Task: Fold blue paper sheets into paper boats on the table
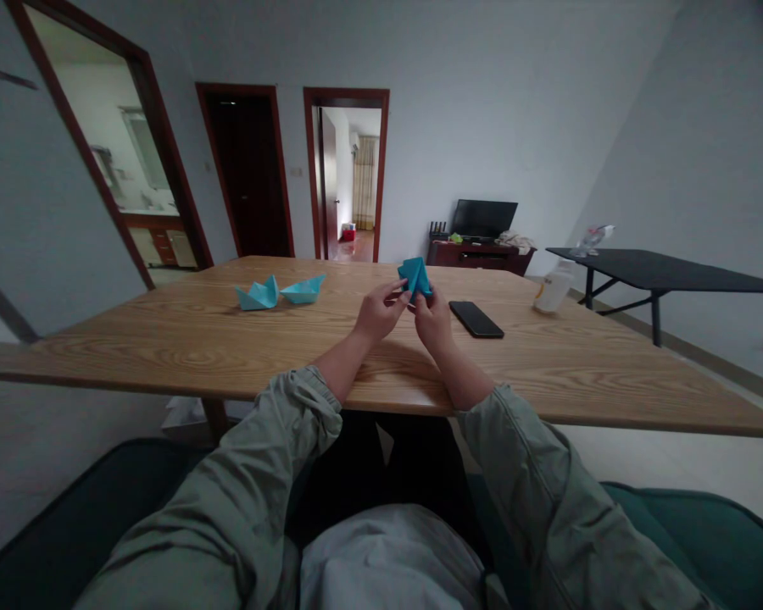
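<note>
Between both hands, a little above the wooden table (184,347), is a folded piece of blue paper (414,273) with pointed, partly spread flaps. My left hand (381,310) pinches its lower left side, fingers closed on it. On its lower right, my right hand (433,317) grips it with thumb and fingers. The fingertips behind the paper are hidden. Off to the left, two light-blue folded paper boats stand on the tabletop: one boat (258,294) with a tall peak, and another boat (303,291) close beside it on the right.
A black phone (476,319) lies flat just right of my right hand. Farther right stands a translucent white bottle (554,287). Beyond the table are a dark folding table (674,269) and a low cabinet (476,256) bearing a monitor (484,219).
</note>
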Demonstrator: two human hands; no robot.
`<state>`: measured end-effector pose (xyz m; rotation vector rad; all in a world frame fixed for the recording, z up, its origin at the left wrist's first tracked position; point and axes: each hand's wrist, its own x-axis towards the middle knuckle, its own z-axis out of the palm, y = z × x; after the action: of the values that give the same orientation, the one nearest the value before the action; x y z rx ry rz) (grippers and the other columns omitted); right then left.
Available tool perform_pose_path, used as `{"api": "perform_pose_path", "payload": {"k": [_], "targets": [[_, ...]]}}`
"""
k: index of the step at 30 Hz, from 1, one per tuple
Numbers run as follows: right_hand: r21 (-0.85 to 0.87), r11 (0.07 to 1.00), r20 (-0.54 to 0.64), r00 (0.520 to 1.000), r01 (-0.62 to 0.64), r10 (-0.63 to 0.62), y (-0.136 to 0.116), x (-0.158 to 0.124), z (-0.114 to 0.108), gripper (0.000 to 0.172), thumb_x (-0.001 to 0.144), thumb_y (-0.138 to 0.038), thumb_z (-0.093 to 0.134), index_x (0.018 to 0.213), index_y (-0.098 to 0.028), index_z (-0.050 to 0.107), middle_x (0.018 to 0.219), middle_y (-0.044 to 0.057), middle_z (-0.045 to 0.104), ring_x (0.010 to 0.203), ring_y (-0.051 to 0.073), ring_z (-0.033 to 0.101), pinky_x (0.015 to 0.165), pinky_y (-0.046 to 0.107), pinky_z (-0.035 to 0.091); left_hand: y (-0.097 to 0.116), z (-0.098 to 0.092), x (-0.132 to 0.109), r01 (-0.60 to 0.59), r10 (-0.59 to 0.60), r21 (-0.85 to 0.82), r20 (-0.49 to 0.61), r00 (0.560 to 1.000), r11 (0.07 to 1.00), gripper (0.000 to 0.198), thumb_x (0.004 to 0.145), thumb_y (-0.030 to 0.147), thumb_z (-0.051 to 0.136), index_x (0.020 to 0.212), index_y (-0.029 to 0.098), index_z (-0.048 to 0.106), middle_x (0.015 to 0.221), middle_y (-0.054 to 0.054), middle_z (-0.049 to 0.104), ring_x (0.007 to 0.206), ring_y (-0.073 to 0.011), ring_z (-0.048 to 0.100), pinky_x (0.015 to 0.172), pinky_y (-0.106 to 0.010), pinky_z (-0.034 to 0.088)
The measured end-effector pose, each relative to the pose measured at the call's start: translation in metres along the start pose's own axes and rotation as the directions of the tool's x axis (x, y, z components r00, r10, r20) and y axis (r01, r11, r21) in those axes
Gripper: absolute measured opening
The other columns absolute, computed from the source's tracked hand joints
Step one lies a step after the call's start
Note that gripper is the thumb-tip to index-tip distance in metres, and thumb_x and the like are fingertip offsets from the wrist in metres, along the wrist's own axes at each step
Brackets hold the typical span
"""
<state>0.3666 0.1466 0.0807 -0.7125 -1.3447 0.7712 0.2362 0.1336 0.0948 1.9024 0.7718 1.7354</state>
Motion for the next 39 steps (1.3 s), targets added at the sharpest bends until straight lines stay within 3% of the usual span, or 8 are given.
{"api": "perform_pose_path", "payload": {"k": [7, 16, 20, 23, 26, 30, 34, 39], "targets": [[0.247, 0.961, 0.050, 0.993, -0.120, 0.111, -0.011, -0.003, 0.005, 0.039, 0.074, -0.054, 0.066, 0.096, -0.021, 0.065, 0.093, 0.002, 0.068, 0.083, 0.016, 0.066, 0.078, 0.031, 0.054, -0.007, -0.003, 0.002, -0.023, 0.026, 0.070, -0.045, 0.999, 0.997, 0.026, 0.082, 0.039, 0.066, 0.098, 0.019, 0.072, 0.120, -0.012, 0.057, 0.108, -0.0211, 0.060, 0.080, -0.030, 0.056], [0.241, 0.950, -0.047, 0.975, -0.200, 0.217, -0.010, -0.001, 0.006, 0.021, 0.073, -0.038, 0.064, 0.081, -0.018, 0.062, 0.072, 0.000, 0.067, 0.067, 0.014, 0.065, 0.067, 0.028, 0.056, -0.001, -0.004, 0.000, -0.116, 0.120, 0.235, -0.004, 0.993, 0.965, 0.025, 0.078, 0.025, 0.069, 0.103, 0.022, 0.068, 0.123, -0.011, 0.055, 0.115, -0.0223, 0.055, 0.083, -0.032, 0.052], [0.339, 0.898, -0.011, 0.953, -0.281, 0.303, -0.009, 0.003, 0.003, 0.021, 0.079, -0.036, 0.052, 0.083, -0.018, 0.060, 0.075, 0.005, 0.070, 0.067, 0.018, 0.067, 0.066, 0.033, 0.058, -0.007, -0.007, 0.006, 0.114, -0.111, 0.004, -0.190, 0.976, 0.993, 0.057, 0.073, 0.034, 0.075, 0.124, 0.022, 0.054, 0.128, -0.012, 0.054, 0.100, -0.0201, 0.060, 0.078, -0.032, 0.051], [0.288, 0.902, 0.038, 0.945, -0.321, 0.324, -0.010, 0.001, 0.003, 0.023, 0.080, -0.038, 0.051, 0.086, -0.018, 0.058, 0.079, 0.006, 0.071, 0.066, 0.018, 0.067, 0.060, 0.031, 0.056, -0.011, -0.009, 0.010, 0.295, -0.311, -0.207, -0.049, 0.949, 0.933, 0.052, 0.073, 0.044, 0.072, 0.114, 0.015, 0.058, 0.107, -0.011, 0.064, 0.087, -0.0176, 0.062, 0.072, -0.029, 0.051], [0.127, 0.949, 0.032, 0.957, -0.289, 0.288, -0.013, -0.003, 0.006, 0.023, 0.077, -0.041, 0.057, 0.085, -0.019, 0.058, 0.079, 0.004, 0.069, 0.061, 0.016, 0.065, 0.050, 0.025, 0.050, -0.009, -0.010, 0.010, 0.324, -0.316, -0.250, 0.071, 0.946, 0.912, 0.043, 0.073, 0.051, 0.069, 0.094, 0.014, 0.064, 0.084, -0.005, 0.066, 0.076, -0.0143, 0.061, 0.068, -0.026, 0.049], [0.002, 0.968, 0.104, 0.963, -0.250, 0.249, -0.014, -0.007, 0.007, 0.035, 0.074, -0.051, 0.061, 0.088, -0.019, 0.061, 0.085, 0.003, 0.068, 0.064, 0.014, 0.062, 0.050, 0.022, 0.045, -0.004, -0.015, 0.011, 0.320, -0.324, -0.229, 0.018, 0.946, 0.920, 0.036, 0.073, 0.050, 0.068, 0.084, 0.016, 0.062, 0.075, -0.001, 0.062, 0.069, -0.0126, 0.059, 0.062, -0.024, 0.047], [0.070, 0.969, 0.127, 0.966, -0.236, 0.226, -0.012, -0.001, -0.001, 0.042, 0.074, -0.054, 0.058, 0.103, -0.024, 0.062, 0.095, 0.002, 0.068, 0.077, 0.017, 0.064, 0.060, 0.025, 0.048, -0.003, -0.023, 0.014, 0.392, -0.419, -0.279, -0.042, 0.907, 0.877, 0.031, 0.072, 0.047, 0.066, 0.083, 0.018, 0.059, 0.073, 0.000, 0.059, 0.068, -0.0126, 0.058, 0.056, -0.022, 0.045], [0.158, 0.956, 0.106, 0.967, -0.248, 0.233, -0.013, 0.006, -0.015, 0.044, 0.071, -0.041, 0.054, 0.113, -0.028, 0.061, 0.107, 0.000, 0.068, 0.085, 0.017, 0.063, 0.067, 0.028, 0.050, -0.005, -0.028, 0.014, 0.495, -0.513, -0.376, 0.059, 0.857, 0.783, 0.026, 0.070, 0.042, 0.064, 0.080, 0.020, 0.055, 0.068, 0.002, 0.055, 0.061, -0.0125, 0.056, 0.053, -0.023, 0.043]]}}
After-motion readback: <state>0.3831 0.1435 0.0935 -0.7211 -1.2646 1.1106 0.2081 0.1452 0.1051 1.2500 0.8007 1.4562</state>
